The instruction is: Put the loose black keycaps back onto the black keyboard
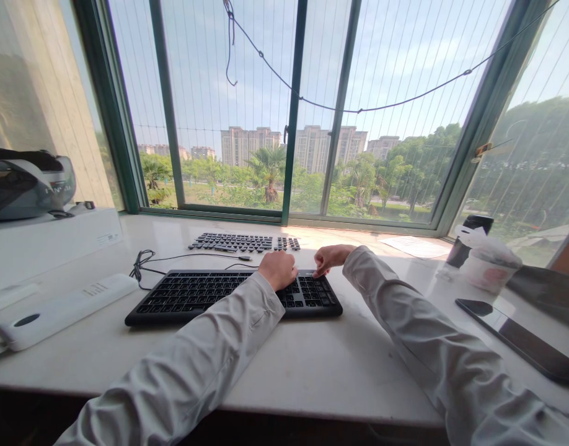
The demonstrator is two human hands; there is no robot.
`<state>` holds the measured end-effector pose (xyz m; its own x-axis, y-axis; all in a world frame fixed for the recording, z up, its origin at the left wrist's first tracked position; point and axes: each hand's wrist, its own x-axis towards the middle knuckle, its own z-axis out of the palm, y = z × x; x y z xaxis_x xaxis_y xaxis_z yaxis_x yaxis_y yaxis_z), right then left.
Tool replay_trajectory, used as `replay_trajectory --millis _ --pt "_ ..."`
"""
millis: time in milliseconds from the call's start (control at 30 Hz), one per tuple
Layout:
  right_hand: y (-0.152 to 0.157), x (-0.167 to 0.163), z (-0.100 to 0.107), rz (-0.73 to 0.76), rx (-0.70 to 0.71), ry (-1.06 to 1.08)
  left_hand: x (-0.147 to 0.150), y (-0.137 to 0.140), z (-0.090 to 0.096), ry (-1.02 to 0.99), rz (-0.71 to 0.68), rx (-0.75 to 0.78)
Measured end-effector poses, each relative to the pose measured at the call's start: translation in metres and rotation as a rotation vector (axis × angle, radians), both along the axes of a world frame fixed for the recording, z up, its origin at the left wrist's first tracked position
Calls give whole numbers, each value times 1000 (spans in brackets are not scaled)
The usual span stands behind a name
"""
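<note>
A black keyboard (186,296) lies on the pale tabletop, with bare-looking key sockets over most of its face. My left hand (277,271) rests at the upper middle of it, fingers curled together and mostly hidden behind the knuckles. Over the number-pad end my right hand (330,257) is closed, its fingertips pointing down at the keyboard's top edge. Whatever either hand may hold is too small or hidden to name. Beyond the keyboard, loose black keycaps (235,241) are laid out in rows, with a smaller group of keycaps (288,243) to their right.
A black cable (142,265) coils behind the keyboard's left end. At left are a white power strip (70,310) and a white box (52,241) bearing a helmet (28,186). On the right stand a plastic-wrapped tub (491,266), a dark phone (521,337) and a paper sheet (417,246).
</note>
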<state>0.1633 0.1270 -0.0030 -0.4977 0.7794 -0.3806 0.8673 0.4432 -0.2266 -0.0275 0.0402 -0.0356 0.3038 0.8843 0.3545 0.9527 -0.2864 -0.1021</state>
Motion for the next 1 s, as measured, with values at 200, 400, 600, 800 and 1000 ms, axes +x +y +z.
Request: replay_trajectory --millis 200,400,600,800,1000 --pt "0 -4 1 23 -33 -58 0 -1 0 -1 -8 0" --pt "0 -5 2 30 -89 -69 0 0 0 -13 -9 -15" --pt "1 -12 10 50 -172 -92 1 -2 2 -10 3 -25" --pt "-3 -16 25 90 -7 -31 0 -3 3 3 19 -31" --pt "-11 -20 18 92 65 -103 -2 0 1 0 -18 -4"
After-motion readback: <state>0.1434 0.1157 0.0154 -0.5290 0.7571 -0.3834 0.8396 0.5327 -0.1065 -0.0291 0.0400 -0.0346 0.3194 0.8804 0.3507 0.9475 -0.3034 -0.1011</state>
